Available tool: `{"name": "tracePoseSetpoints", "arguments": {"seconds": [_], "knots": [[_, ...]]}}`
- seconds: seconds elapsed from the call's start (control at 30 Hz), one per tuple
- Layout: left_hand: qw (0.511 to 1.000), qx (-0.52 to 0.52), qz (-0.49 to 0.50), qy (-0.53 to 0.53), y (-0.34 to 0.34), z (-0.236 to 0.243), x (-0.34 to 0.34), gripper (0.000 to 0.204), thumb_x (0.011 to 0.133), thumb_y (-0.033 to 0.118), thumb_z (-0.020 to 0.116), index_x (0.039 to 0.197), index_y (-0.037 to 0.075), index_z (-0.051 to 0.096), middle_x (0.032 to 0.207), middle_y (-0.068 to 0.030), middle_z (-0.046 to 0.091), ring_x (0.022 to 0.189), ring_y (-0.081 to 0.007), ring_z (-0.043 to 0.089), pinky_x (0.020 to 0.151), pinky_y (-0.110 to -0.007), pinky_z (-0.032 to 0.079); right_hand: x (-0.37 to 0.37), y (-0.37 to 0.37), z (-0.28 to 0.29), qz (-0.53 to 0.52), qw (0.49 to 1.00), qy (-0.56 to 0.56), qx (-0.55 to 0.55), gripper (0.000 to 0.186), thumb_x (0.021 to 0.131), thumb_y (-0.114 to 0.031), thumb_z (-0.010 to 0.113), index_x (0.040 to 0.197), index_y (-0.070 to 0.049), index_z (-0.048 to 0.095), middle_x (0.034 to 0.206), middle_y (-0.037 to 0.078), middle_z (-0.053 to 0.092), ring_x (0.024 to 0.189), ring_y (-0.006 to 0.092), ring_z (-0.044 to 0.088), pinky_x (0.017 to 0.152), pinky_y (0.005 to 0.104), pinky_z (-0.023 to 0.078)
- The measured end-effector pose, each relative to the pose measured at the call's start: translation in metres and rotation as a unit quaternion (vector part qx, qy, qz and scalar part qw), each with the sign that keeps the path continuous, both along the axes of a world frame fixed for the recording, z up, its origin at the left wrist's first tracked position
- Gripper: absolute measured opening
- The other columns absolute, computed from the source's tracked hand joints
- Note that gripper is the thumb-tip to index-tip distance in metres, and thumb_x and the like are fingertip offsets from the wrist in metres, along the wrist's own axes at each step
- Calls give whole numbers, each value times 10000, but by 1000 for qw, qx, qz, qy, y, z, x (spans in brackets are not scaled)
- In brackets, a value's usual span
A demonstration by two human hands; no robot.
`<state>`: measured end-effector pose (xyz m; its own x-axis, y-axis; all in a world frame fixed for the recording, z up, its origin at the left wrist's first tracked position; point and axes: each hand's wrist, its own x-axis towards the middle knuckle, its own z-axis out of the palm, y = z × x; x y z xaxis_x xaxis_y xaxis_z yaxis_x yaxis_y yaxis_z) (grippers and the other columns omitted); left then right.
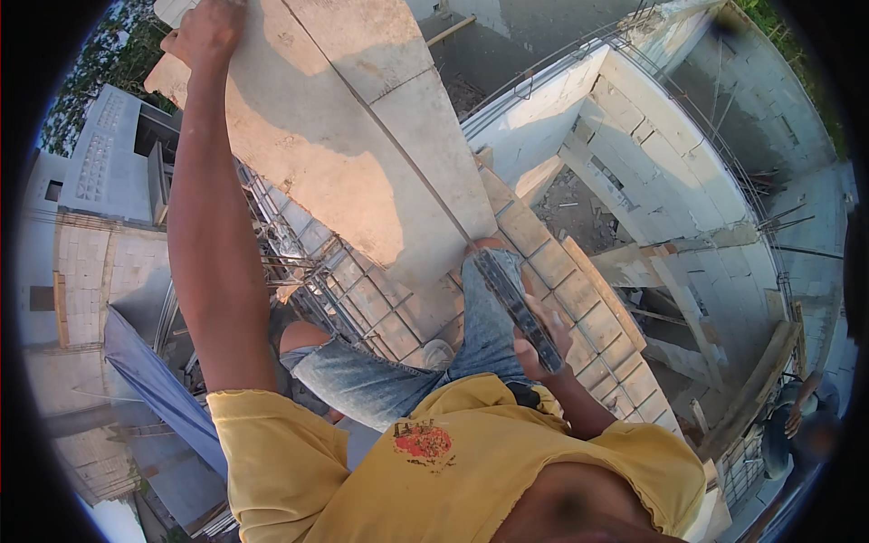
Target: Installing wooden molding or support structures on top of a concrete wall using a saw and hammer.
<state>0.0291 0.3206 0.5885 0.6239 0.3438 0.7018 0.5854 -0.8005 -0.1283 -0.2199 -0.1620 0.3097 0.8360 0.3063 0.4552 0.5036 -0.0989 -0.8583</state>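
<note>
A wide, pale plywood board slants across the upper middle, its near end above my right knee. At the top left, my left hand is closed around the board's far left edge, with the arm stretched out. Close to my waist, my right hand is wrapped around the dark handle of what looks like a handsaw. Its thin blade, seen edge-on, runs along the board away from me. Whether its teeth are in the wood cannot be made out. A short dark crack crosses the board's right part.
Below the board lies a steel rebar grid over wooden formwork, with bundled bars at left. To the right, pale block walls enclose deep, lower rooms. A blue tarp hangs at left. Another person is at the lower right.
</note>
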Motion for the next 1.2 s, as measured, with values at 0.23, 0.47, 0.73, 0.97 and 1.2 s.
{"name": "tracePoseSetpoints", "arguments": {"seconds": [0.23,0.47,0.73,0.97,1.2], "knots": [[984,83,-103,-122,-134,6,-34,425,930,486,479,935,132,714,882,-159,695,865,-318,659,854,-524,387,79,60,69,53,986,119,100,474,877,-194,636,1260,59,522,978,107,662,804,131,633,754,260,495],[998,48,-41,-30,-50,1,-20,584,881,659,318,1204,286,631,1116,-137,669,1097,-291,593,911,-488,312,144,152,98,35,986,-5,161,478,858,-217,677,1242,38,552,993,167,687,874,187,661,764,277,499],[1000,-13,14,12,5,6,-12,651,852,715,288,1286,313,561,1216,-135,627,1186,-307,542,978,-525,274,-9,-30,30,15,999,27,-20,615,885,-413,616,1250,72,515,704,63,611,616,108,577,602,256,470],[999,21,-15,21,-91,23,-7,630,866,708,283,1277,324,568,1238,-113,620,1173,-288,555,984,-520,277,106,82,79,25,988,69,137,495,837,-150,679,1269,39,530,1001,129,673,899,127,632,792,234,491],[998,-47,8,38,-106,5,-22,603,875,725,329,1256,336,589,1239,-41,627,1148,-286,565,957,-560,311,156,143,106,64,986,103,113,490,859,-218,670,1276,7,546,986,169,684,822,142,638,790,300,501]]}}
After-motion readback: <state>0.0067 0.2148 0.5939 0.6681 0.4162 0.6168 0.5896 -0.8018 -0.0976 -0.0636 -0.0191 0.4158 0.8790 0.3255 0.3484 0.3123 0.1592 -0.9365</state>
